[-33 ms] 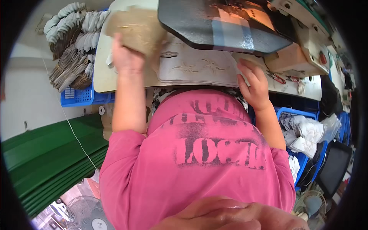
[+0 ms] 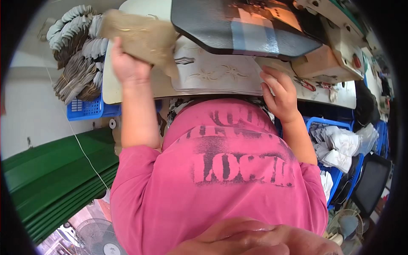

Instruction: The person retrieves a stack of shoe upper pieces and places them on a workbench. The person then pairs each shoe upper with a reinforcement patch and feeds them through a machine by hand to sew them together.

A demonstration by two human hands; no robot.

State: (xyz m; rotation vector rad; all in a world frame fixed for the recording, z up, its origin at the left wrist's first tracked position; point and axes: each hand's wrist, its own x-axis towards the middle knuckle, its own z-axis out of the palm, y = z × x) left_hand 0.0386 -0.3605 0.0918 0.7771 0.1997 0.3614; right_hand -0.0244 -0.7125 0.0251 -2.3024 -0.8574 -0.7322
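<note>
Up at the left of the white table, my left hand grips a tan fabric piece, blurred by motion, with a thin shiny line across it. Some of its fingers are hidden by the cloth. Beside that piece lies a stack of white fabric pieces with curly stitched motifs, close to the table's front edge. My right hand hovers at the stack's right edge, fingers loosely bent and apart, with nothing seen in them. A black machine bed overhangs the stack's far side.
Bundles of grey and brown fabric pieces sit above a blue crate on the left. Red-handled snips lie on the table's right. White cloths fill a blue basket at lower right. Green panels stand at lower left.
My left hand has shifted left with the tan fabric piece, uncovering more of the table beside the white stack. My right hand has hardly moved.
</note>
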